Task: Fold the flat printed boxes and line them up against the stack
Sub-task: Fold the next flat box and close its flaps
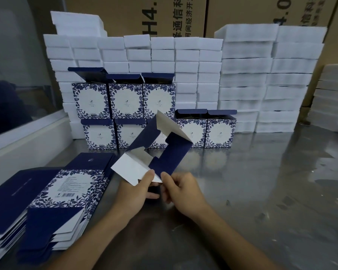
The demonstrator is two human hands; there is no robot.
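**packline_newbie:** ok so where's the box at right now?

**foldmaster:** Mid-air, low over the steel counter (261, 191), right in front of the person. It's a half-opened box (160, 152), navy outside, white inside, tilted up and away with its flaps sticking out toward the back. Both hands are on its near end. The left hand (133, 190) has its grip clamped on the white flap, thumb on top and fingers underneath. The right hand (180, 191) pinches the navy panel just beside it, so that grip is closed on the box too. The thumbs are close together, nearly touching.

**packline_newbie:** and the finished ones?

**foldmaster:** Folded boxes (125, 102) sit in two rows against the wall of white foam blocks (193, 75). The bottom row stands on the counter, though the held box hides part of its middle, and three more are stacked on top at the left end. All show the blue floral front with the white square, and the top lids stand open.

**packline_newbie:** flats?

**foldmaster:** A pile of flat boxes (53, 193) lies at the near left of the counter, fanned a bit, with the barcode panel facing up on the top one. Brown cartons (137, 16) with printed lettering stand behind the foam.
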